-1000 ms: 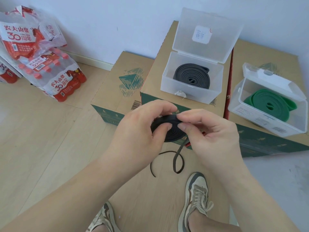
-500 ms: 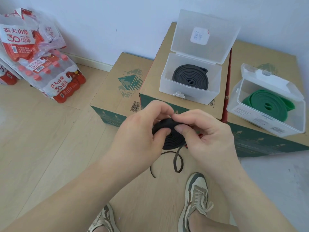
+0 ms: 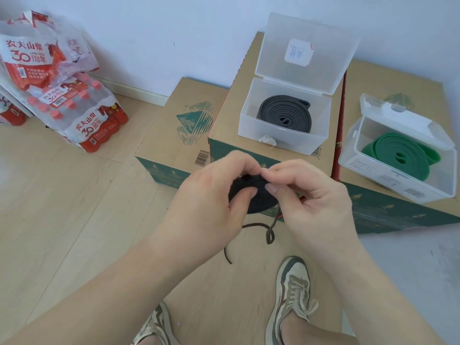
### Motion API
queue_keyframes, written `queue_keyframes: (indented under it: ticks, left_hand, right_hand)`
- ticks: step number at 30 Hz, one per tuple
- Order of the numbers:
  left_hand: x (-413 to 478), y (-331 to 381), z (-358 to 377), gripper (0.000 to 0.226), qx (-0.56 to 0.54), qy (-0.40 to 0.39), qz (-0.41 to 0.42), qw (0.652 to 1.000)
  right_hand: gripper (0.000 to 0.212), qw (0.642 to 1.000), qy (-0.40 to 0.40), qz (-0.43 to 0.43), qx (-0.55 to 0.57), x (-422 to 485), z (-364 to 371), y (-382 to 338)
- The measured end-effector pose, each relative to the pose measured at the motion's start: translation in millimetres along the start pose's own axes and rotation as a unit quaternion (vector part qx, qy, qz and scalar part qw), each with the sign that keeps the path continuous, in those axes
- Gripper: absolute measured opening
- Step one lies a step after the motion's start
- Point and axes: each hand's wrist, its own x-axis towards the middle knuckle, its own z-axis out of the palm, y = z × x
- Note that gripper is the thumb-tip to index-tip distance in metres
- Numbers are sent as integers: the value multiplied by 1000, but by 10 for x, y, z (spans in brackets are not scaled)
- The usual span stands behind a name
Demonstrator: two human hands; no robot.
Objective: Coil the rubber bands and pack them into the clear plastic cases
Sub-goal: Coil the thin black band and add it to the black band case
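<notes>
Matt rubber band (black); translucent plastic cases; cardboard boxes.

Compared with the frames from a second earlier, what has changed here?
Little. The left hand and right hand keep their grip on the coiled black rubber band, their fingertips now closer together over its top. Its loose tail hangs as before; both open clear plastic cases are unmoved.

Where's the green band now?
Head view, far right: the green band lies coiled in an open clear case on a cardboard box, right of the grey band's case.
</notes>
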Motion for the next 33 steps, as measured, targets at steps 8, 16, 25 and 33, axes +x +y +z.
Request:
queue_keyframes:
  ticks: [8, 16, 25, 33]
  left_hand:
    - [59, 48, -62, 29, -176, 35, -123, 976]
    - [-17, -23, 2, 34, 93, -42, 8, 995]
    - [70, 42, -54, 38, -182, 52, -137, 972]
    - [22, -38, -7, 28, 5, -6, -68, 998]
  right_hand:
    - [31, 988, 45, 119, 90, 75, -49, -33]
    - [34, 995, -20, 97, 33, 19, 4, 14]
    - [41, 983, 11, 132, 131, 73, -61, -15]
    - [43, 998, -4, 55, -4, 19, -25, 14]
